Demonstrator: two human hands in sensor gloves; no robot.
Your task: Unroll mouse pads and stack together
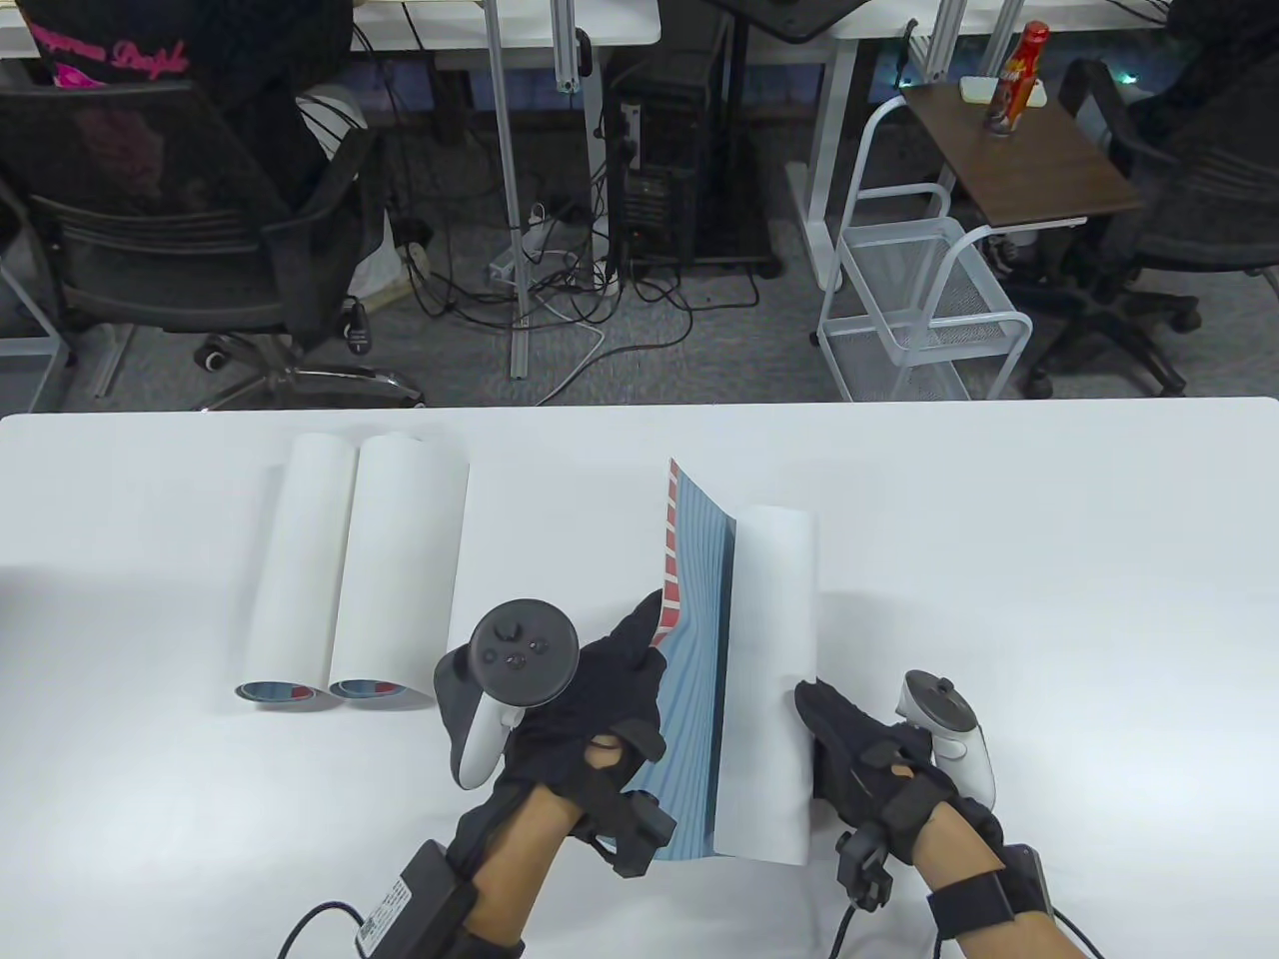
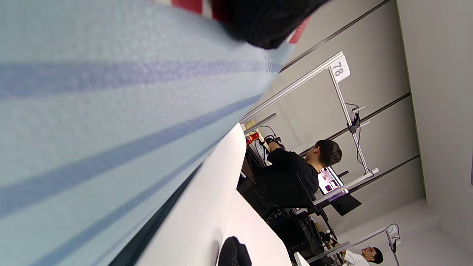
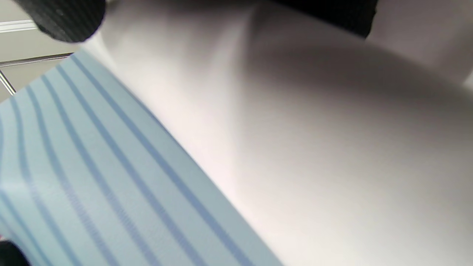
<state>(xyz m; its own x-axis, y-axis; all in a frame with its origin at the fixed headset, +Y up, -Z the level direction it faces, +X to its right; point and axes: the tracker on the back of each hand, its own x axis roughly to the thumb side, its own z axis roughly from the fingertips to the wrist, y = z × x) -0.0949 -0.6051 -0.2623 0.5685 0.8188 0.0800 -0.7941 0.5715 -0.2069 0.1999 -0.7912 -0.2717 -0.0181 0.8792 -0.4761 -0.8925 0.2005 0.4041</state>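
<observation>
Two gloved hands work on one partly unrolled mouse pad [image 1: 699, 639] near the front middle of a white worktop [image 1: 1049, 559]. The left hand [image 1: 590, 699] holds the pad's loose left edge, fingers closed over the red-and-white border and lifting it slightly off the surface; the left wrist view shows a dark fingertip [image 2: 266, 22] over that border and the pale blue striped face filling most of the picture. The right hand [image 1: 859, 749] rests against the right side of the still-rolled white part [image 1: 769, 679], fingers pressed to its near end; whether they wrap around the roll cannot be told. In the right wrist view, the roll's white back [image 3: 314, 147] curves above the blue striped face. A tracker sits on the back of each hand.

Further left on the worktop, well apart from the hands, lie two rolled mouse pads [image 1: 350, 559], side by side and touching, white backs outward, with blue and red showing at their near ends.

Beyond the far edge of the worktop are an office chair [image 1: 170, 200], floor cables, and a white wire trolley [image 1: 929, 290].
</observation>
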